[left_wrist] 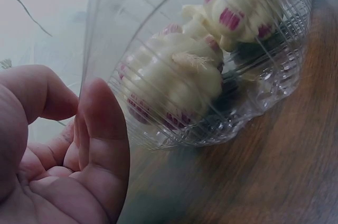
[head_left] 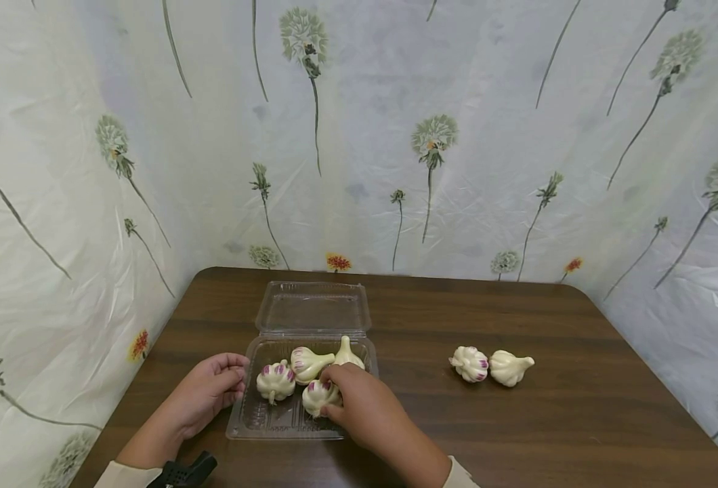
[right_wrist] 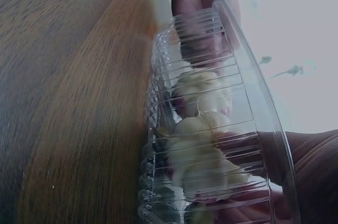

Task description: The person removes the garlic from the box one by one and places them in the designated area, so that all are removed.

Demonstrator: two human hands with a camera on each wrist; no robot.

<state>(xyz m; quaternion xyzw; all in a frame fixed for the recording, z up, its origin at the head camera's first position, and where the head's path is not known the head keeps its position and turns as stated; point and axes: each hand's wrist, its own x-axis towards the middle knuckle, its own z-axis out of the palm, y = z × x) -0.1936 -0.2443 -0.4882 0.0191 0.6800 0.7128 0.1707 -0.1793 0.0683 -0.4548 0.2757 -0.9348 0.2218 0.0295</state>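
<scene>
A clear plastic clamshell container (head_left: 250,425) lies with its lid folded back on the table. My left hand (head_left: 213,390) pinches its left rim between thumb and finger, as the left wrist view shows. Inside, my right hand (head_left: 362,407) grips a garlic bulb (head_left: 318,398) at the front right. Around it in the container sit a purple-marked garlic bulb (head_left: 276,383) on the left, another garlic bulb (head_left: 307,364) behind, and a pale garlic bulb (head_left: 348,354) at the back right, partly hidden by my hand.
On the table (head_left: 554,434) to the right, a purple-streaked garlic bulb (head_left: 470,364) touches or nearly touches a plain garlic bulb (head_left: 510,368). The open lid (head_left: 313,308) lies behind the container. A flower-printed sheet (head_left: 371,135) hangs past the table's far edge.
</scene>
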